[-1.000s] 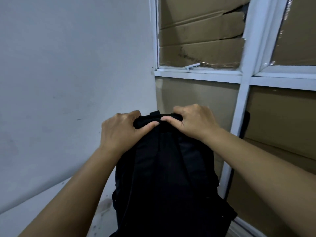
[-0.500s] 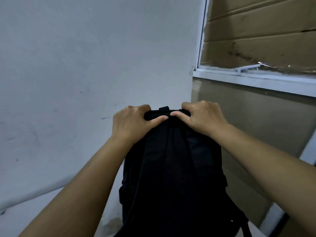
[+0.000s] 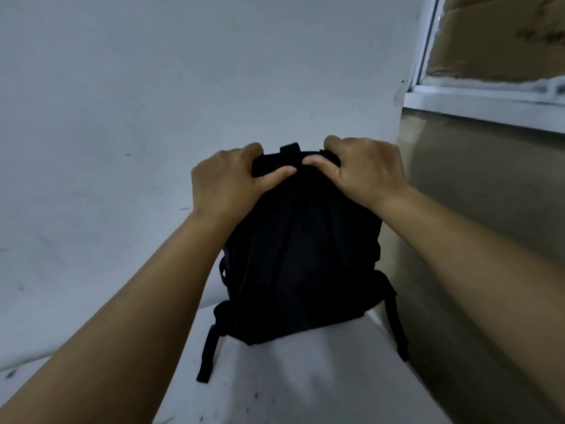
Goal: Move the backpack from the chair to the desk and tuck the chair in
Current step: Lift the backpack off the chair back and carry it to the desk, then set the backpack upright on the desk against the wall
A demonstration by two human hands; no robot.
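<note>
Head view: backpack near desk corner.

Bare room corner: scuffed white wall, white desk, cardboard-blocked window.

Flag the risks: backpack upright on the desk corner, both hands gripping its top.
1. The backpack stands upright on the desk, held only at its top by the left hand and right hand; on release it may slump or tip.
2. The right strap hangs by the desk's right edge and could slip off or snag.
3. The chair is out of view, so tucking it in is unconfirmed.
</note>
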